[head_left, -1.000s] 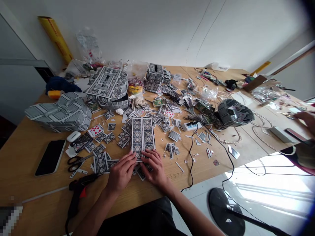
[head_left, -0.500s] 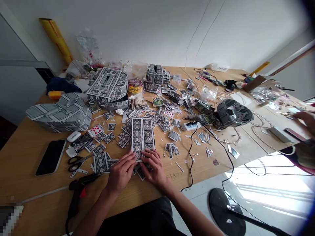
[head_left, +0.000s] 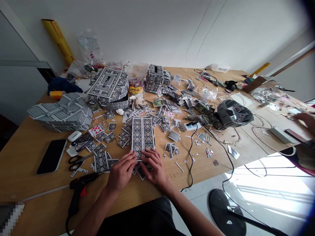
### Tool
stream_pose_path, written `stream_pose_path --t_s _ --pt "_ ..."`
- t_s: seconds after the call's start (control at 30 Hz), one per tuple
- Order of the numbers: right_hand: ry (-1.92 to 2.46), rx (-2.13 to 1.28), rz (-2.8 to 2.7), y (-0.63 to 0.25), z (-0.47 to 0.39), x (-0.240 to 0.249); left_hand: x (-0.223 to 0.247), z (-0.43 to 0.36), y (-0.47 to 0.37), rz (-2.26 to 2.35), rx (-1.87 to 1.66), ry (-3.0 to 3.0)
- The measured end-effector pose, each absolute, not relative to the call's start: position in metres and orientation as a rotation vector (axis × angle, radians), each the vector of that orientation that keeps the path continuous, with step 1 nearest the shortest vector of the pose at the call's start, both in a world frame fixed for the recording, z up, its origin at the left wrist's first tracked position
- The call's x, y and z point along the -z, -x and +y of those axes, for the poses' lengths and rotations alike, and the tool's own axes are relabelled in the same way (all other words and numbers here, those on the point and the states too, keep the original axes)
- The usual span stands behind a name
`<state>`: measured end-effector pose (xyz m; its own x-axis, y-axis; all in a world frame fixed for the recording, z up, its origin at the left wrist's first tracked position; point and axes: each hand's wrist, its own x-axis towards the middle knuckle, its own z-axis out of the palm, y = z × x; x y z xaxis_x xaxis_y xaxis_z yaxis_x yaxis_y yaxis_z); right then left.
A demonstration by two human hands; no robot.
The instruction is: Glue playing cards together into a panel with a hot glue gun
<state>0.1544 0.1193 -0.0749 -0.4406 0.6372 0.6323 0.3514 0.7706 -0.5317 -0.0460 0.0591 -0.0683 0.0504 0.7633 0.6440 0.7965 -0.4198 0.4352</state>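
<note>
A rectangular panel of joined playing cards, dark-patterned backs up, lies in front of me on the table. My left hand grips its near left corner, fingertips on top. At the near right edge, my right hand has its fingers bent over the panel. The thumbs are partly hidden. Loose playing cards lie around and beyond the panel. Left of my hands are scissors, a smaller card piece and a black glue gun with a red trigger.
Card-covered boxes and a card-covered shape stand back left; a card-covered bowl is at right. A phone, earbud case and power strip lie around. Another person's hand is far right.
The view has shifted very slightly. Both hands stay in place on the card panel, and the panel has not visibly moved.
</note>
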Motion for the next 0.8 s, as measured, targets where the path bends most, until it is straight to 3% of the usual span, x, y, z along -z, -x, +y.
stream_pose_path --t_s 0.8 --pt "0.756 -0.380 -2.059 -0.1532 0.1193 0.0734 0.0651 0.0598 0.0463 -1.654 1.333 2.265"
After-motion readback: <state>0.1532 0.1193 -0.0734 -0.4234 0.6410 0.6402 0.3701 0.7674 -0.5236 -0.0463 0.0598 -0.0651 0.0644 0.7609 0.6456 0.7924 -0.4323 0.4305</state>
